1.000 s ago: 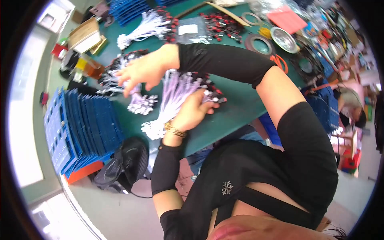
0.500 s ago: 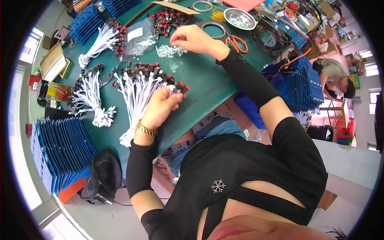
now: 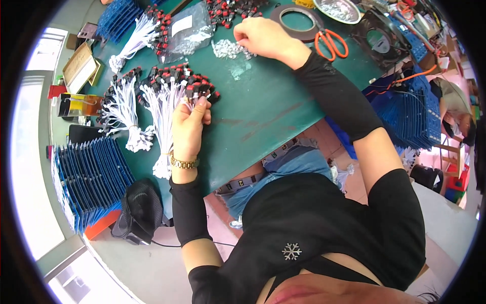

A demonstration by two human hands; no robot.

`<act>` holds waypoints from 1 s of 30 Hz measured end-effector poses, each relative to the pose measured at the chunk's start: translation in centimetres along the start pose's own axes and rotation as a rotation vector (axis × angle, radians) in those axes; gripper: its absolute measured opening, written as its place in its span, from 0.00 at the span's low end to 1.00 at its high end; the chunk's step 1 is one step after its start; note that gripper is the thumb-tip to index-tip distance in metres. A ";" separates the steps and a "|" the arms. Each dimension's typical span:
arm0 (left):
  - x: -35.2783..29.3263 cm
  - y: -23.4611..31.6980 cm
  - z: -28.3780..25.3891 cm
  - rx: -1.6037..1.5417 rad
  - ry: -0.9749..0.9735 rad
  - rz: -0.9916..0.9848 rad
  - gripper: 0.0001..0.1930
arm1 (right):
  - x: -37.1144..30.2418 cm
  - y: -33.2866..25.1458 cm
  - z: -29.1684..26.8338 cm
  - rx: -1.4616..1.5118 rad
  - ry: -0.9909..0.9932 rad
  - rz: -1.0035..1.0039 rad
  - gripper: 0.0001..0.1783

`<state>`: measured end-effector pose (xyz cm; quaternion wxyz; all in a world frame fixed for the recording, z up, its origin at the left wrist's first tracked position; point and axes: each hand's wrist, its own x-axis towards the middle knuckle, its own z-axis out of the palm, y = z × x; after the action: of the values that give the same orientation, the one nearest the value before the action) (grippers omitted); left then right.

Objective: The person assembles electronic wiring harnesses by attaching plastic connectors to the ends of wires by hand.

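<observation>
From here, with my left hand [image 3: 187, 124] I hold red-and-black connectors [image 3: 193, 91] in closed fingers, beside the white cable bundle [image 3: 161, 116] on the bench [image 3: 243, 111]. My right hand [image 3: 266, 38] is near the small clear parts [image 3: 226, 49]; I cannot tell whether its bent fingers hold something.

characters mark the jeans' band [image 3: 242, 184] and box lid [image 3: 78, 71], a white label [image 3: 183, 24] the plastic bag [image 3: 174, 43].
</observation>
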<state>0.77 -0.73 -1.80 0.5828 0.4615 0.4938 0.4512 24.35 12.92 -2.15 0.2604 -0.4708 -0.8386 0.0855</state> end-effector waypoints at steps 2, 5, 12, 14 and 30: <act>-0.6 0.3 1.0 0.026 0.038 0.035 0.07 | -0.1 0.2 0.3 0.047 0.115 -0.077 0.04; -1.1 0.4 1.0 0.003 0.098 0.109 0.07 | 0.2 -1.2 -0.4 0.229 0.205 -0.115 0.04; -1.5 1.3 1.0 -0.038 0.149 0.098 0.08 | -1.4 -6.0 -0.8 0.946 0.026 -0.015 0.06; -1.6 1.4 1.3 -0.078 0.134 0.016 0.10 | -1.8 -7.6 -0.5 1.138 -0.087 -0.036 0.05; -1.5 1.4 0.7 -0.170 0.089 -0.058 0.07 | -3.0 -8.2 0.7 1.358 -0.460 0.153 0.08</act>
<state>1.23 -2.05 -0.09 0.6100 0.3753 0.4923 0.4947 19.11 6.05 -0.67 0.3055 -0.2325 -0.5984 0.7032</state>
